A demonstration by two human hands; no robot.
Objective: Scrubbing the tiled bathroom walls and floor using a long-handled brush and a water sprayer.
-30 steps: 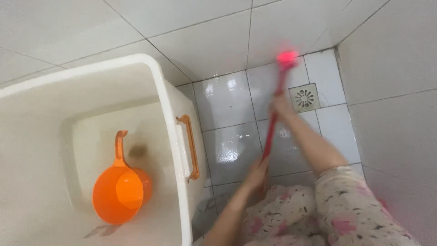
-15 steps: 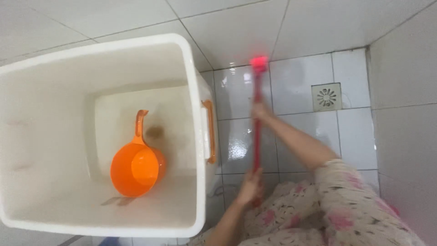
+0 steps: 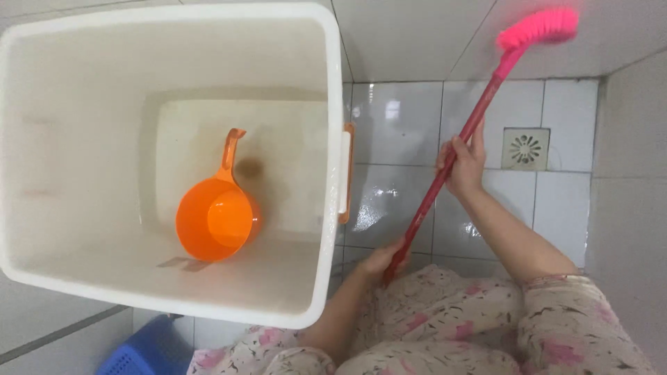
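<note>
I hold a long red-handled brush (image 3: 467, 132) with both hands. Its pink bristle head (image 3: 541, 25) is raised against the white wall tiles at the upper right. My right hand (image 3: 461, 163) grips the middle of the handle, above the wet floor tiles. My left hand (image 3: 380, 262) grips the handle's lower end, close to my floral-patterned clothing (image 3: 451, 319). To the left stands a large white plastic tub (image 3: 326, 173) with an orange ladle (image 3: 217, 217) lying inside it.
A square floor drain (image 3: 525, 148) sits in the wet white floor tiles by the right wall. The tub has an orange side handle (image 3: 348, 173). A blue plastic basket (image 3: 139, 351) shows at the bottom left. Tiled walls close in behind and on the right.
The brush head has swung up from the floor by the back wall to the upper right, onto the wall tiles. The view has shifted left, showing more of the tub.
</note>
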